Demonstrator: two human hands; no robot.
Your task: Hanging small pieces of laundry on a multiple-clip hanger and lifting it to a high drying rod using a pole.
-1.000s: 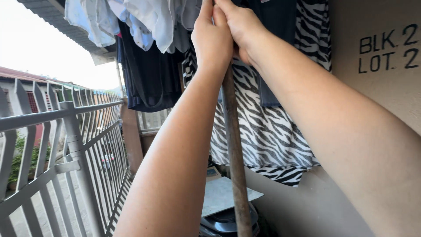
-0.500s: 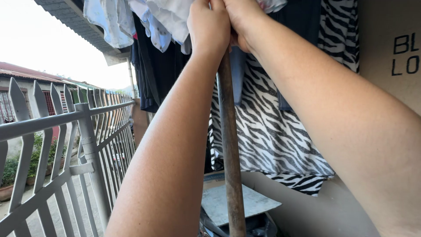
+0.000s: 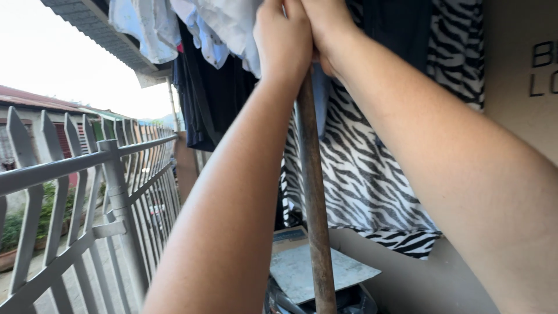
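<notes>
Fingers of left hand and right hand wrap tightly around the upright wooden pole beside zebra-striped cloth.

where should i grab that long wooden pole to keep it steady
Grip the wooden pole on its bare, near-upright shaft below the left hand and right hand clasped high on it. Probably come from the railing side; hanging clothes crowd the wall side.
</notes>
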